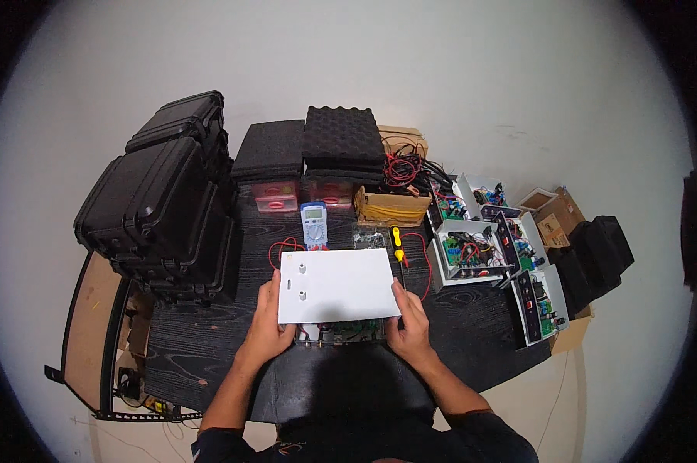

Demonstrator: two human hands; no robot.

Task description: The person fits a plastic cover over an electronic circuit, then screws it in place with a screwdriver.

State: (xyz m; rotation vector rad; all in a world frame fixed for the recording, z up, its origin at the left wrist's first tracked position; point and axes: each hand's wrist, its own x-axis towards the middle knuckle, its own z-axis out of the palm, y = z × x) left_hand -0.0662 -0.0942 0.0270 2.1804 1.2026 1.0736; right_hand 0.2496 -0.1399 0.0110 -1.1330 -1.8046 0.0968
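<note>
A flat white metal panel (344,284) with two small raised posts and a slot near its left end is held level over the table. My left hand (269,328) grips its left edge, and my right hand (408,328) grips the right edge. Under the panel's near edge shows part of an opened electronic unit (347,333) with green circuitry; the rest is hidden. Just beyond the panel lies a blue-and-white multimeter (314,225) with red leads. A screwdriver with a yellow handle (397,241) rests to the right of it.
Black hard cases (159,208) are stacked at the left. Behind stand foam blocks (343,133), red-fronted drawers (276,197) and a cardboard box (393,208) with cables. Several open white units (472,247) with wiring crowd the right side, beside dark foam pieces (599,247).
</note>
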